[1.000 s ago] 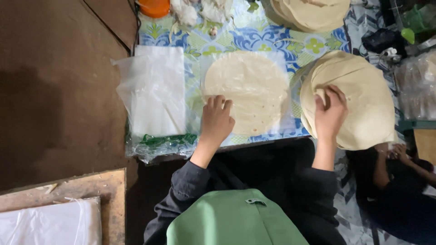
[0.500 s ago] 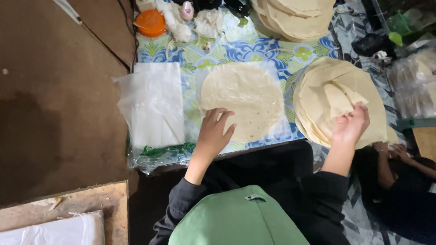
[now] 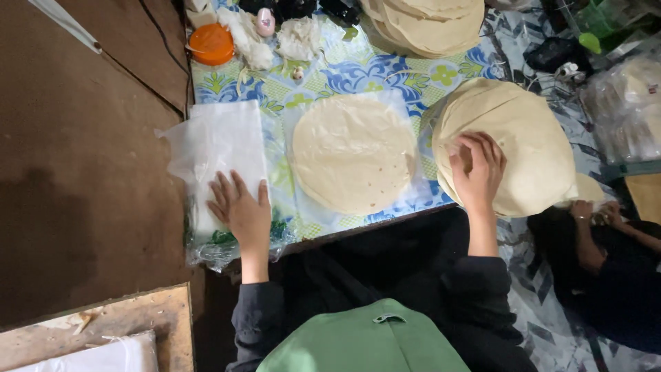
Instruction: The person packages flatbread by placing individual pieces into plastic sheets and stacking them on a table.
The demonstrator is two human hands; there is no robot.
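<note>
Here the left hand (image 3: 239,210) is lying flat, fingers spread, gripping nothing, on the stack of clear plastic bags (image 3: 219,148) — a single flatbread (image 3: 353,151) is sitting between — while the right hand (image 3: 477,169) is pinching the top of the flatbread pile (image 3: 523,141).

Open strip of patterned table (image 3: 344,76) between single flatbread (image 3: 352,151) and far clutter; hemmed left by plastic sheets (image 3: 224,141), right by flatbread stack (image 3: 527,138).

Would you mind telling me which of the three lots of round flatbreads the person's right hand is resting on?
The right hand rests on the stack at the right, not the single central flatbread or the far stack.
</note>
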